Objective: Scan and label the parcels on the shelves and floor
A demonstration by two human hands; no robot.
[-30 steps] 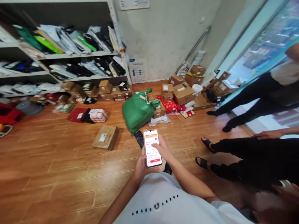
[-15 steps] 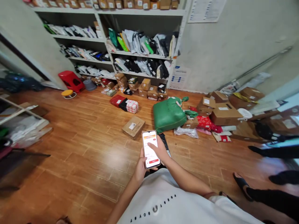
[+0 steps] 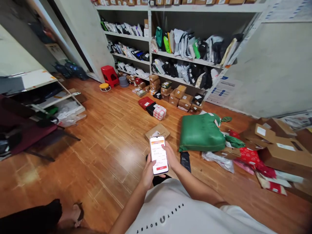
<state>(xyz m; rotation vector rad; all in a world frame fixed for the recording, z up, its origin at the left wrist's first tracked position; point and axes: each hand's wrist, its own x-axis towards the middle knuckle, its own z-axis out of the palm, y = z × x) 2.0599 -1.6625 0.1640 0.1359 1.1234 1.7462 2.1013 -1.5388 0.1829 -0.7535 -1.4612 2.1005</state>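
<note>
A smartphone (image 3: 159, 156) with a lit white screen, an orange banner at its top and a red button near its bottom stands upright in front of my white shirt. My left hand (image 3: 147, 170) is closed around its lower left side, the thumb over the screen's edge. At the right side, my right hand (image 3: 171, 158) grips the phone too, its thumb tip resting at the upper right of the screen. The fingers behind the phone are mostly hidden. Just beyond it a flat cardboard box (image 3: 161, 130) lies on the floor, partly covered by the phone.
A stuffed green sack (image 3: 201, 133) sits right of centre, with cartons (image 3: 285, 149) beside it. Shelves (image 3: 187, 57) of parcels line the wall. Red and checked parcels (image 3: 159, 112) lie ahead. Left are a red stool (image 3: 109, 75) and a chair (image 3: 36, 136). Another person's foot (image 3: 78, 214) shows lower left.
My view has turned left, so the shelves and sack appear farther right and the chair has come into view. My right thumb has moved from mid-screen to the phone's right edge.
</note>
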